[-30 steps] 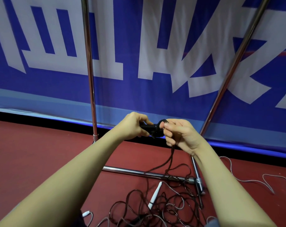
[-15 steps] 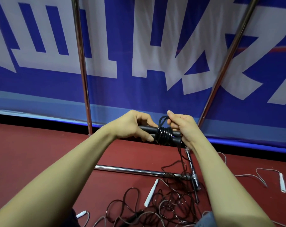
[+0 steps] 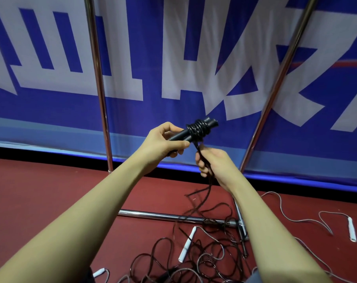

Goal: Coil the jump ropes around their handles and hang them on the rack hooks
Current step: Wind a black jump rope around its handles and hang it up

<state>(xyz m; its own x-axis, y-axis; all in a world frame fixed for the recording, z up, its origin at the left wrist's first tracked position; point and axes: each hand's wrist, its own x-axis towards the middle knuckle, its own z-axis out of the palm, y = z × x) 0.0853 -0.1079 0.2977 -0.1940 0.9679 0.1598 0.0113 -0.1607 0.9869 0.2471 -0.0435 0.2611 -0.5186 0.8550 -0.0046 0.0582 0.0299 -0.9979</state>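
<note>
My left hand (image 3: 163, 141) grips the pair of black jump-rope handles (image 3: 194, 130), held together and tilted up to the right. Several turns of black rope (image 3: 198, 129) are wound around them near their far end. My right hand (image 3: 211, 162), just below the handles, holds the doubled black rope that runs down from the coil. The loose remainder of the rope (image 3: 194, 260) lies tangled on the red floor. The chrome rack (image 3: 98, 82) stands behind my hands; no hooks are in view.
White-handled jump ropes lie on the floor: one handle (image 3: 187, 244) in the tangle, another (image 3: 351, 229) at the right, a third (image 3: 100, 272) at the bottom. The rack's base bar (image 3: 163, 215) crosses the floor. A blue and white banner (image 3: 194, 58) hangs behind.
The handles have risen and tilted up to the right. My right hand has dropped from the coil to below the handles, pulling the rope downward. More turns lie on the handles.
</note>
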